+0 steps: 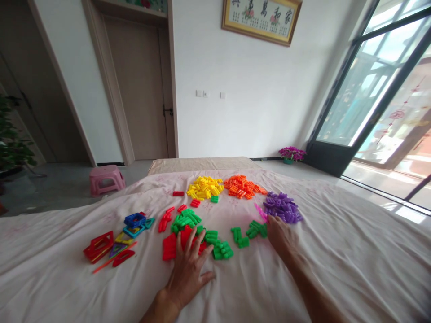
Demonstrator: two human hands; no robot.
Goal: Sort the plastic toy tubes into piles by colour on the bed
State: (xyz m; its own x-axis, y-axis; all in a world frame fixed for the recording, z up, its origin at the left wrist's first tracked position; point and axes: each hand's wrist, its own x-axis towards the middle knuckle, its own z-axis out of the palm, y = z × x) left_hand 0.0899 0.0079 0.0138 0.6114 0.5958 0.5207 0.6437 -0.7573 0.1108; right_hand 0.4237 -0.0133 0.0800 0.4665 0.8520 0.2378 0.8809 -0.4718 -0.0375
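Note:
My left hand [190,269] lies with spread fingers over red blocks [169,247], beside a pile of green blocks [186,219]. My right hand [281,235] is at the front edge of the purple pile [283,207], its fingers closed near a pink piece [260,212]; the fingertips are blurred, and whether they hold it is unclear. Loose green blocks [239,237] lie between my hands. Further back are a yellow pile [204,187] and an orange pile [243,186]. Several small red blocks [164,220] sit left of the green pile.
Red frames [99,246], blue frames [134,220] and a thin orange stick [114,258] lie at the left on the wrinkled cloth [249,291]. Beyond the cloth's left edge stands a pink stool [107,179]. Purple flowers [292,153] are on the floor by the wall.

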